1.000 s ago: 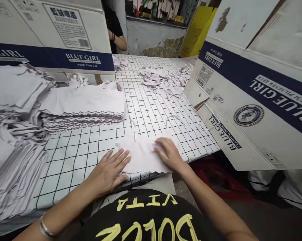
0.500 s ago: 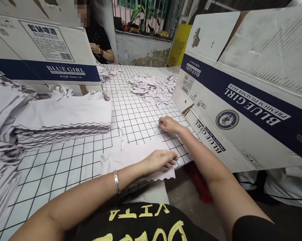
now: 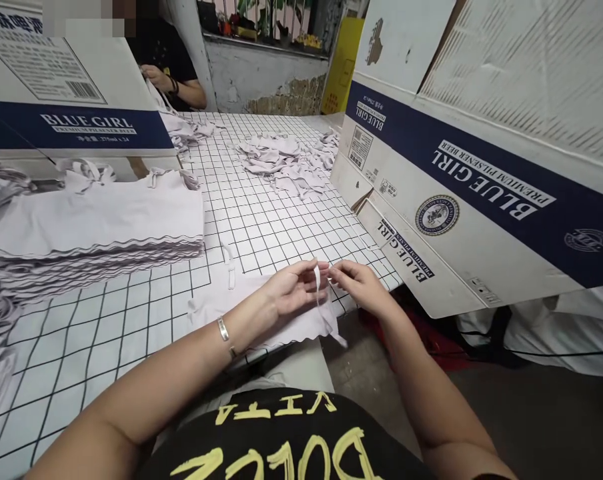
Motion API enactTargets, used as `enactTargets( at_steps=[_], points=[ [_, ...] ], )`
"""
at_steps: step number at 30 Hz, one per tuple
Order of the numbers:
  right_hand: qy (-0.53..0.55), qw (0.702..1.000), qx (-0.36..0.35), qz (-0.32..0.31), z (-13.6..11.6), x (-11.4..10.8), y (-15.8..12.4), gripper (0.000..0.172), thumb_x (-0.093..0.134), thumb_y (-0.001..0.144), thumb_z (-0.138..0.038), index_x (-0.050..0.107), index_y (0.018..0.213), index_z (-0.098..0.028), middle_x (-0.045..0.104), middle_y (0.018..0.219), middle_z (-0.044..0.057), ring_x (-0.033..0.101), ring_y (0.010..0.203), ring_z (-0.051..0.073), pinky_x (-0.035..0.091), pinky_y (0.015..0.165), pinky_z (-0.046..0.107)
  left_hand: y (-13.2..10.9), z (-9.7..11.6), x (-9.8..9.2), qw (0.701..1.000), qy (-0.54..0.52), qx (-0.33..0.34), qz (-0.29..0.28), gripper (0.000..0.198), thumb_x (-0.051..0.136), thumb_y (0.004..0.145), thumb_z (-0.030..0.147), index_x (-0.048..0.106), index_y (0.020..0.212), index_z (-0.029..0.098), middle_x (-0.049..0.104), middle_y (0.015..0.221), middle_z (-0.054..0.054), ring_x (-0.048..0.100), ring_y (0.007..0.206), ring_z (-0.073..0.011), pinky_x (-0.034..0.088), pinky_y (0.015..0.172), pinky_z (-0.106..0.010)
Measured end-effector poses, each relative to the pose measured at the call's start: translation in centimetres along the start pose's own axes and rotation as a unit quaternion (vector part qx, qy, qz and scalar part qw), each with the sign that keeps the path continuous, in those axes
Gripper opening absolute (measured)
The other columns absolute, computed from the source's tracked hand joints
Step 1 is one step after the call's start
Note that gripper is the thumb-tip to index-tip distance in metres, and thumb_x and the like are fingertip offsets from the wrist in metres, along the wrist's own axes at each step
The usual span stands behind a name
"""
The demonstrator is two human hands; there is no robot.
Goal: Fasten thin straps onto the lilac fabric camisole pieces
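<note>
The half-curled left hand [image 3: 292, 292] pinches a strap [image 3: 317, 279] over the garment [image 3: 294, 327], the right hand [image 3: 360, 285] bunched beside it, hold unclear.

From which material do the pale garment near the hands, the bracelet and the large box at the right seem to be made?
Pale garment: probably soft, matt knit fabric; it wrinkles and its edge is wavy.
Bracelet: likely polished metal, silver-coloured with bright highlights, though coated plastic is possible.
Large box: printed cardboard, probably corrugated; it has creased flaps, and brown shows where the white surface looks torn.
</note>
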State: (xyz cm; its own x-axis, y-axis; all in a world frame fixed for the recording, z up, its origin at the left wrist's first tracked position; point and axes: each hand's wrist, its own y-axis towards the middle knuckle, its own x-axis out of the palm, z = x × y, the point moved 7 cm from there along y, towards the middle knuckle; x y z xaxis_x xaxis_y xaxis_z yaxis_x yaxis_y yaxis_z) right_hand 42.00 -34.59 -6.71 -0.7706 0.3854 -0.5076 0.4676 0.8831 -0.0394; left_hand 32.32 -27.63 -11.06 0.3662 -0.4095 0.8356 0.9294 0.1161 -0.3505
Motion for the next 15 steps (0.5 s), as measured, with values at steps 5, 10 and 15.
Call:
enactTargets(
  at_steps=[5,10,15],
  points=[
    [0.182,0.976,0.015,-0.121,0.9,3.9,1.0,0.026,0.065,0.081,-0.042,0.07,0.086,-0.017,0.067,0.081,0.003,0.061,0.081,0.016,0.048,0.079,0.03,-0.1,1.0,-0.8,0.997,0.058,-0.01,0.05,0.007,0.062,0.082,0.018,0.066,0.084,0.014,0.062,0.077,-0.003,0.059,0.065,-0.0112,0.055,0.068,-0.029],
    [0.181,0.934,0.07,-0.301,0.7,4.5,-2.9,0.026,0.068,0.081,-0.039,0.071,0.085,-0.013,0.071,0.083,0.006,0.064,0.08,0.016,0.049,0.08,0.031,0.3,2.0,-2.7,0.991,0.074,-0.037,0.105,0.006,0.06,0.082,0.018,0.065,0.084,0.014,0.066,0.087,-0.008,0.064,0.077,-0.0167,0.055,0.071,-0.032],
    [0.154,0.901,0.119,-0.388,2.3,3.4,-6.7,0.022,0.069,0.081,-0.034,0.073,0.09,-0.014,0.072,0.085,0.005,0.064,0.08,0.014,0.049,0.077,0.027,1.7,2.7,-3.5,0.991,0.056,-0.02,0.123,0.006,0.057,0.083,0.013,0.062,0.081,0.014,0.065,0.082,-0.007,0.062,0.07,-0.0138,0.055,0.07,-0.03]
  ],
)
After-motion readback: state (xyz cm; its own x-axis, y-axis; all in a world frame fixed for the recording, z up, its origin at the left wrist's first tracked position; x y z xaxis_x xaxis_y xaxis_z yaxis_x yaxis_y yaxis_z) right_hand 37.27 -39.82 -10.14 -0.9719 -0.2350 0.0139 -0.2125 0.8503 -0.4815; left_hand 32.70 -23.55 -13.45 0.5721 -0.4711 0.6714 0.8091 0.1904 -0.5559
